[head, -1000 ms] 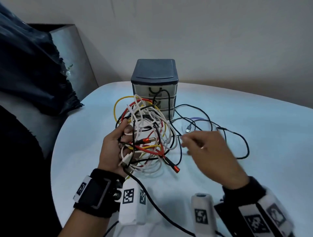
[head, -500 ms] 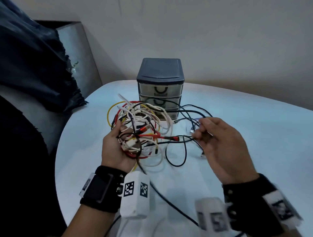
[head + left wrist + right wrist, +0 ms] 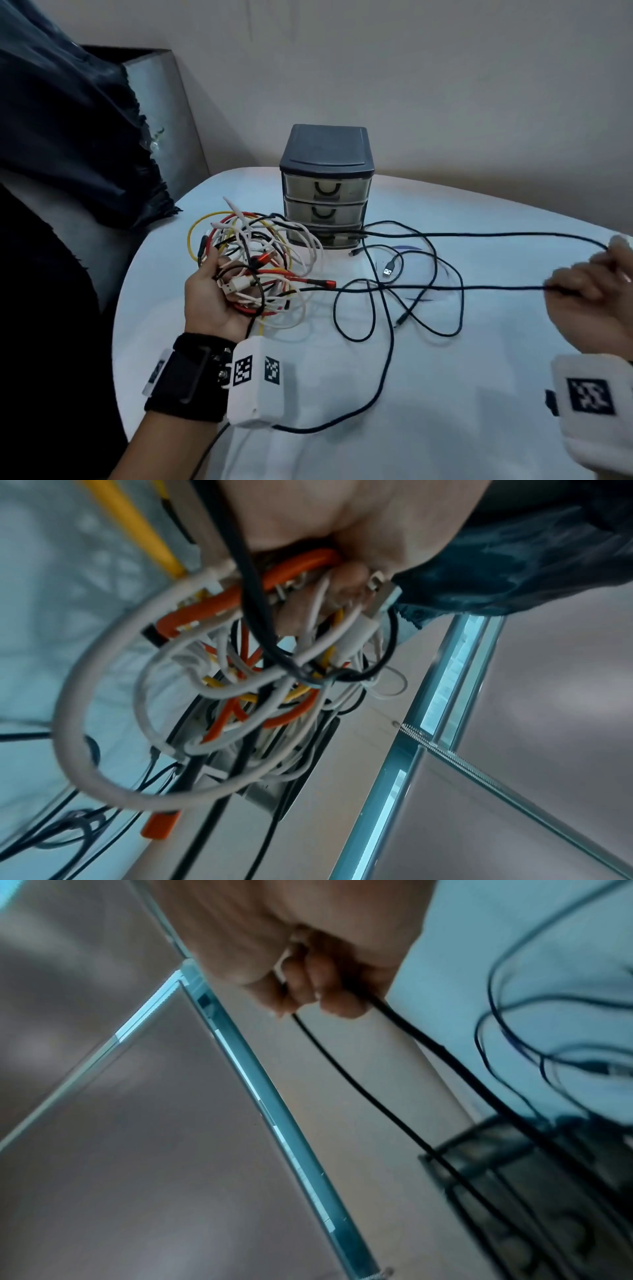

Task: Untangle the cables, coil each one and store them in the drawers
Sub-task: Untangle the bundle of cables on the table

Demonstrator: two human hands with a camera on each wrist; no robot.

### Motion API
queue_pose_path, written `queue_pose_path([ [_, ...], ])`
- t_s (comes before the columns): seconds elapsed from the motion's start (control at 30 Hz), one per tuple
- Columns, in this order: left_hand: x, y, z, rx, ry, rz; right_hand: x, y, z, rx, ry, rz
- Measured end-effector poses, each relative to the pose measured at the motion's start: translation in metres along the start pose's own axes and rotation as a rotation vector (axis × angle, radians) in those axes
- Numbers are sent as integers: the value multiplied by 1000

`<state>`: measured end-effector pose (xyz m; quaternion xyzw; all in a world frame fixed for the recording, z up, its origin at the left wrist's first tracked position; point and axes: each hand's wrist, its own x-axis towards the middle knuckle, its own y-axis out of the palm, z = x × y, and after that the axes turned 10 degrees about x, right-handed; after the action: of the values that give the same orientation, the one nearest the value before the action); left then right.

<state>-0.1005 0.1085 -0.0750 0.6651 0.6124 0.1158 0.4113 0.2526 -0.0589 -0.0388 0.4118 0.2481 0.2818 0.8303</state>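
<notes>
My left hand [image 3: 219, 291] grips a tangle of white, red, yellow and black cables [image 3: 260, 260] above the white table, seen close up as the cable tangle [image 3: 246, 669] in the left wrist view. My right hand [image 3: 592, 291], far to the right, pinches a black cable [image 3: 445, 288] pulled out of the tangle in two taut strands; the right wrist view shows the curled fingers [image 3: 308, 988] holding the black cable [image 3: 359, 1085]. Its slack loops lie on the table. A small grey drawer unit [image 3: 327, 185] with three shut drawers stands behind the tangle.
The white table [image 3: 445, 394] has a rounded edge on the left. A dark cloth [image 3: 68, 120] hangs over a grey box at the left. A black USB plug [image 3: 388, 270] and more black cable loops lie in front of the drawers.
My right hand has moved far to the right, drawing the black cable out of the tangle into long straight strands. The left hand still holds the tangle.
</notes>
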Motion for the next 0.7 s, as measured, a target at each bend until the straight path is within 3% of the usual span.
queue_pose_path([
  [0.1,-9,8,4,9,-41,121,3,-12,9,-173,-64,-204],
  [0.17,-23,20,9,-51,-148,406,6,-14,12,-284,-134,-256],
  [0.2,-29,25,13,-31,-126,454,8,-14,10,-356,-158,-276],
  [0.27,-31,33,18,45,-160,326,6,-11,0,-627,-207,-296],
  [0.3,-31,32,20,4,-189,238,3,-11,-8,-856,-280,-300],
  [0.33,-34,34,21,48,-114,160,-3,-10,-17,-1080,-417,-292],
  [0.4,-37,38,23,34,-74,148,-21,7,-39,-1286,-695,-136],
  [0.43,-35,38,24,39,-83,144,-33,22,-53,-1294,-718,15],
  [0.5,-37,41,23,46,-107,158,-49,50,-80,-1263,-534,315],
  [0.57,-37,39,22,34,-107,206,-57,66,-105,-1342,-379,518],
  [0.7,-33,29,20,41,-106,238,-59,79,-130,-1384,-275,649],
])
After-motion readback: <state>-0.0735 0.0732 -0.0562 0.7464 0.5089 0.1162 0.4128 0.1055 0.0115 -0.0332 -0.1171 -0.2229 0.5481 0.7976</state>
